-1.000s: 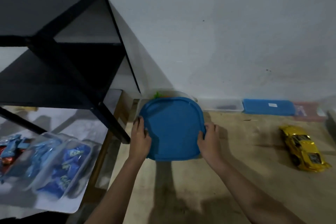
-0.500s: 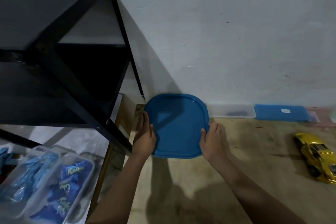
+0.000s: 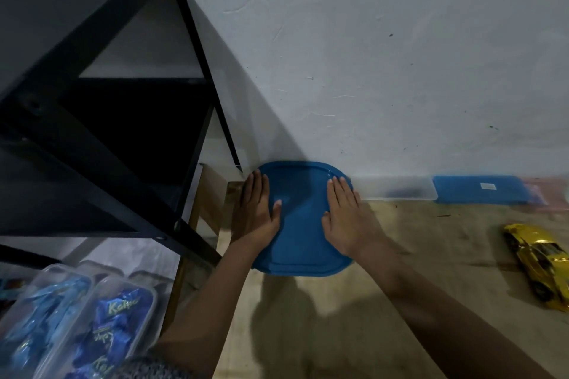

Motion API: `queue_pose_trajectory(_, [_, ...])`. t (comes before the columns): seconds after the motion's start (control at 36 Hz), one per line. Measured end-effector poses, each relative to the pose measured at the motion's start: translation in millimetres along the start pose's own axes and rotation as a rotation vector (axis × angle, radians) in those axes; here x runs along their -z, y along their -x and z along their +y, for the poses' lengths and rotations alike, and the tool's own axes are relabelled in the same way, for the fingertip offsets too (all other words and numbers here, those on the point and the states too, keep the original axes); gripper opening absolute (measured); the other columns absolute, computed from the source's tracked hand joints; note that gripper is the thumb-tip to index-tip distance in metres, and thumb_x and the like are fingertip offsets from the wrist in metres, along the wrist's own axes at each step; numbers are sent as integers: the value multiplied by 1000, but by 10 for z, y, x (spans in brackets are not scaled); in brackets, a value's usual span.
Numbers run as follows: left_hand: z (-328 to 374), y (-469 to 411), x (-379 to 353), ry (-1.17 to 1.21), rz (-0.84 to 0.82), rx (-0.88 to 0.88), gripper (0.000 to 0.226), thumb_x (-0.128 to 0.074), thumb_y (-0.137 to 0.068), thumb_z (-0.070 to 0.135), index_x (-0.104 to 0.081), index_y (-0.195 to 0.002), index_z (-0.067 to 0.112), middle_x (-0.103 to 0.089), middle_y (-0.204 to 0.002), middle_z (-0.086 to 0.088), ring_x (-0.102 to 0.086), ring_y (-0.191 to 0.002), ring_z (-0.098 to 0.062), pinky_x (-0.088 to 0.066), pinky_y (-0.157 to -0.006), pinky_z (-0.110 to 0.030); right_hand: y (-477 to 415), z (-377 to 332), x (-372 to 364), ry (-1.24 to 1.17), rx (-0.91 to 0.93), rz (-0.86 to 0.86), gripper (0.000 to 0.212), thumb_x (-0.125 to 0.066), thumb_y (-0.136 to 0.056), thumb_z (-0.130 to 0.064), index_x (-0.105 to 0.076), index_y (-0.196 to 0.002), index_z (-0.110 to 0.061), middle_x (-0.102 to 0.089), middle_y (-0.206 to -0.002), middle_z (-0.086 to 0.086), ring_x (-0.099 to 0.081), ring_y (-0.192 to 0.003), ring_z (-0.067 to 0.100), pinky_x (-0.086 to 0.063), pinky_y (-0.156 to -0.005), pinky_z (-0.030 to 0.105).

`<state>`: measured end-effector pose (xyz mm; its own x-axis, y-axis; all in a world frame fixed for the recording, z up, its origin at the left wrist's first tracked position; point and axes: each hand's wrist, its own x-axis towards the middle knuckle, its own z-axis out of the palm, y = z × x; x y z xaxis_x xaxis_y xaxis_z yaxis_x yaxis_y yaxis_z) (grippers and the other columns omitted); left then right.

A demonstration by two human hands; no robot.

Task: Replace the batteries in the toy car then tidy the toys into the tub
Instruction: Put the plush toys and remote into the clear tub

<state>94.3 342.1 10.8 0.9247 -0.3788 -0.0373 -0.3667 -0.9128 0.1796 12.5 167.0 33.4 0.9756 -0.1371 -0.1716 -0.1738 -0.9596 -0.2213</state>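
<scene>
A round-cornered blue lid (image 3: pixel 303 218) lies flat over the tub against the wall, hiding the tub and whatever is in it. My left hand (image 3: pixel 257 209) rests palm down on the lid's left side, fingers straight. My right hand (image 3: pixel 346 218) lies flat on the lid's right side in the same way. Neither hand grips anything. The yellow toy car (image 3: pixel 538 261) stands on the wooden table (image 3: pixel 415 301) at the far right, well apart from both hands.
A black shelf frame (image 3: pixel 101 132) looms at the left, close to the tub. Clear boxes of blue-wrapped sweets (image 3: pixel 92 326) sit lower left. Along the wall to the right lie a clear container (image 3: pixel 397 191) and a blue-lidded box (image 3: pixel 480 192).
Both hands moved from the lid's edges onto its top and now lie flat on it. The lid has dropped level over the tub, hiding the green thing seen earlier.
</scene>
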Motion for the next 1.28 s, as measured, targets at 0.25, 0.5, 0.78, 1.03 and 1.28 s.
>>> queue_pose_trajectory(0.25, [57, -33, -46, -7, 20, 4, 69, -18, -91, 42, -4, -151, 12, 6, -159, -6, 10, -146, -17, 17, -112, -28, -103, -11, -105, -25, -35, 66, 75, -23, -80, -36, -24, -143, 6, -24, -151, 23, -23, -141, 34, -16, -116, 45])
queue_pose_trajectory(0.5, [46, -42, -79, 79, 7, 11, 70, -17, -88, 44, -4, -150, 13, 8, -159, -4, 10, -145, -16, -8, -119, -36, -120, 16, -70, 56, 4, 90, 79, -18, -83, -45, -17, -143, 7, -18, -153, 22, -18, -142, 33, -7, -113, 34])
queue_pose_trajectory(0.78, [25, 18, 95, 171, -52, 14, 65, -34, -98, 42, -3, -151, 18, 13, -158, -2, 17, -144, -16, 7, -116, -31, -34, 45, 59, -80, -8, 4, 71, -34, -98, -34, 7, -146, -2, 12, -157, 11, 11, -145, 21, 7, -114, 25])
queue_pose_trajectory(1.03, [68, 421, 58, 265, -30, 106, 70, -30, -98, 46, 7, -150, 16, 19, -157, 0, 20, -143, -12, 5, -112, -23, 270, 25, -92, -251, -222, 85, 68, -28, -99, -37, 6, -147, -3, 8, -158, 10, 4, -146, 21, 2, -116, 28])
queue_pose_trajectory(1.28, [82, 428, 34, 148, -28, 110, 71, -21, -98, 49, 13, -148, 11, 22, -156, -3, 23, -141, -12, 15, -108, -22, 268, 28, -162, -351, -213, 139, 68, -33, -98, -35, 4, -148, -8, 7, -158, 4, -8, -145, 21, -12, -115, 28])
